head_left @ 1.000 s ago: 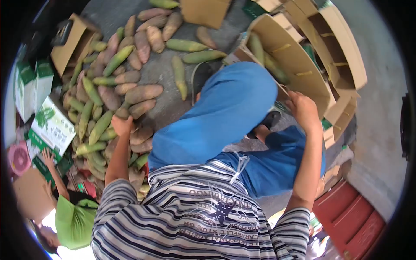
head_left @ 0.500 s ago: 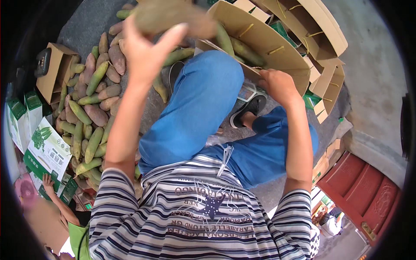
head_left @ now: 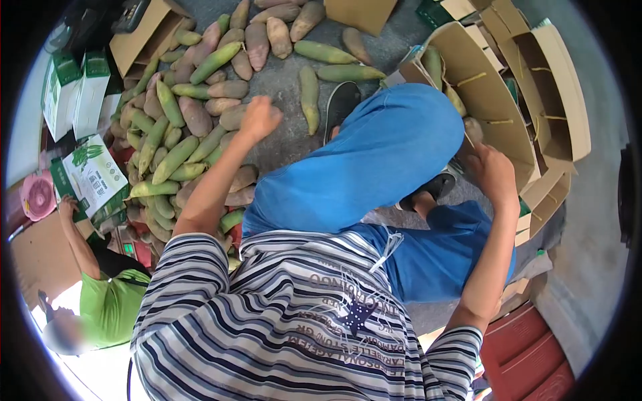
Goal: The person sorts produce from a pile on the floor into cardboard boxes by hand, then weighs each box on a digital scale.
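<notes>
My left hand is a loose fist above the near side of the vegetable pile, with no vegetable showing in it. A brownish tuber lies just beside the wrist. Heaped on the left are long green radish-like vegetables and brownish-pink ones. Past my raised knee, my right hand grips the near edge of an open cardboard box. Inside that box lie a green vegetable and a brownish one, partly hidden by the knee and box wall.
More open cartons stand behind the box. Printed white-and-green boxes are at the left, where another person in a green shirt has a hand on one. A cardboard piece lies at the top; a red wooden panel is lower right.
My left hand has let go of the large brownish vegetable and come back to the pile. A brownish vegetable now shows in the box. The view has shifted left; my right hand stays at the box.
</notes>
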`<control>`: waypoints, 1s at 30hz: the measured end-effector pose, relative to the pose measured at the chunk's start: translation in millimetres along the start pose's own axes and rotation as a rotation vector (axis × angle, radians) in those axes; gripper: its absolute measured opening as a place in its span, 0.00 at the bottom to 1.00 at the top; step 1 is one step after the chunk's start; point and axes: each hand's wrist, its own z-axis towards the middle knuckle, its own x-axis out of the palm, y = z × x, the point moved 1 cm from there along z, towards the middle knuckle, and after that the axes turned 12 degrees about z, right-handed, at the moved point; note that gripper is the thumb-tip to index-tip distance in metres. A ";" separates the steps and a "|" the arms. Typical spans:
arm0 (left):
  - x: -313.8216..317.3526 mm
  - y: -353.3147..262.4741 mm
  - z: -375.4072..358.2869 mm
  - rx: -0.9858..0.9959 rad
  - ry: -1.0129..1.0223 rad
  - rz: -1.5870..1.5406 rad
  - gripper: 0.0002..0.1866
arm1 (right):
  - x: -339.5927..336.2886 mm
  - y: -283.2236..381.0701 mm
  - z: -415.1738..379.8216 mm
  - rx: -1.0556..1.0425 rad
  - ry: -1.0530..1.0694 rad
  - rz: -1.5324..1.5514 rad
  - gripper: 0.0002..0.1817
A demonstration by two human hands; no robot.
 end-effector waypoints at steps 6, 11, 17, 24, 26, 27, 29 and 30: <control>41.9 122.2 -39.8 -0.413 0.026 0.060 0.35 | -5.9 9.9 0.1 0.019 0.004 0.022 0.10; 99.2 184.0 -24.6 -0.652 0.022 -0.490 0.50 | -4.2 6.6 -0.7 0.010 -0.022 0.039 0.13; 117.9 183.8 0.6 -0.901 0.084 -0.702 0.55 | -4.2 8.2 -1.2 0.058 0.004 0.035 0.14; 112.4 183.9 7.4 -0.993 0.023 -0.760 0.56 | -3.2 5.0 -0.9 0.006 -0.024 0.032 0.12; 115.4 187.6 7.2 -0.976 0.037 -0.766 0.56 | -3.8 6.2 -0.6 0.004 -0.015 0.031 0.12; 112.4 184.7 5.5 -0.965 0.037 -0.771 0.56 | -3.6 6.0 -0.6 0.007 -0.010 0.031 0.12; 104.2 180.9 4.3 -0.931 0.089 -0.777 0.55 | -3.6 5.9 0.1 0.009 -0.005 0.032 0.12; 102.0 181.6 4.7 -0.906 0.142 -0.776 0.54 | -3.3 5.7 0.1 0.004 -0.010 0.035 0.12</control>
